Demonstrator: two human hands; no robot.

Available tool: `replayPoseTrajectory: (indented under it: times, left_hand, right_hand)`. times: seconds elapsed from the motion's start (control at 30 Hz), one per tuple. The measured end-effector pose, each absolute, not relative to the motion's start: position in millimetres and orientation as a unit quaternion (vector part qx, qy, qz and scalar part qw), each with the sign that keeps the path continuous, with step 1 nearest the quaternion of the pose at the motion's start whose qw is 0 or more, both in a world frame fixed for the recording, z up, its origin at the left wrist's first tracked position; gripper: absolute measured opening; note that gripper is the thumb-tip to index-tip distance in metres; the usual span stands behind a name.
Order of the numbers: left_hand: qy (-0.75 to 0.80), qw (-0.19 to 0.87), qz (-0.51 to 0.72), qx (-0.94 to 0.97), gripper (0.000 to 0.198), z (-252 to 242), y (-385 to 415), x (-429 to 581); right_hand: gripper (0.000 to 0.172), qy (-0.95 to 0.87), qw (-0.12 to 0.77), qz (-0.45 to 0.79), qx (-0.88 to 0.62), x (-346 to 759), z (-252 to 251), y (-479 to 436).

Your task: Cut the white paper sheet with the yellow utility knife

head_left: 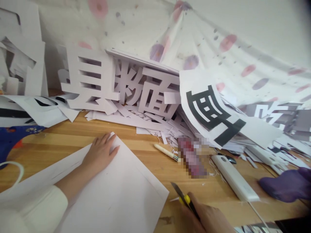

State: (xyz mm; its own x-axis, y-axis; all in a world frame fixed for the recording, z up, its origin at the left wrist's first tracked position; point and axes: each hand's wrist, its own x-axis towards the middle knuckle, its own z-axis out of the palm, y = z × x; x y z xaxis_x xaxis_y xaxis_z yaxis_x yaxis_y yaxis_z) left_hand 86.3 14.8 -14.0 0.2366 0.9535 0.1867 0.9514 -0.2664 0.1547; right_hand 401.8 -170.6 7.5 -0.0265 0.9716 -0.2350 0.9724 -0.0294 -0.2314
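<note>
A large white board point(121, 181) lies on the wooden table, one corner pointing away from me. Flat on its far part rests my left hand point(100, 153), fingers stretched toward that corner. My right hand point(206, 215), low in the picture, is closed around a yellow and black utility knife point(186, 199). The knife's dark blade is out and points up and to the left, just right of the board's right corner and apart from it. Part of my right hand is cut off by the lower edge.
White cut-out characters point(93, 81) and scraps point(136, 121) fill the table's back. A printed sheet point(209, 110) leans there. A thick pen point(166, 152), a blurred-out item point(193, 158), a white power strip point(235, 178) and a purple object point(286, 184) lie on the right.
</note>
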Motion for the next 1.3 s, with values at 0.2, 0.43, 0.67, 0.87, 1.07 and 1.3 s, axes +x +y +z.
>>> replayPoseTrajectory:
  times: [0.2,0.43,0.67,0.87,1.07,1.3]
  left_hand:
    - [0.569,0.010,0.143,0.810,0.056,-20.0,16.3,92.4]
    - [0.500,0.067,0.145,0.851,0.057,-11.8,26.7,111.8]
    - [0.468,0.088,0.148,0.867,0.059,-7.5,35.2,114.2]
    - [0.438,0.082,0.199,0.873,0.054,-8.0,39.3,102.5]
    - [0.444,0.117,0.256,0.851,0.049,-6.5,41.1,112.5]
    - [0.394,0.097,0.247,0.880,0.044,-8.9,49.7,140.0]
  right_hand:
    - [0.035,0.625,-0.009,-0.220,0.749,376.6,33.1,-132.9]
    - [0.035,0.626,-0.020,-0.280,0.728,352.3,39.5,-122.7]
    - [0.036,0.626,-0.038,-0.289,0.723,345.2,37.0,-127.0]
    - [0.037,0.636,-0.046,-0.319,0.701,331.6,30.9,-126.4]
    - [0.031,0.633,-0.058,-0.343,0.691,330.4,23.7,-125.0]
    - [0.024,0.621,-0.092,-0.380,0.680,330.8,16.3,-125.7]
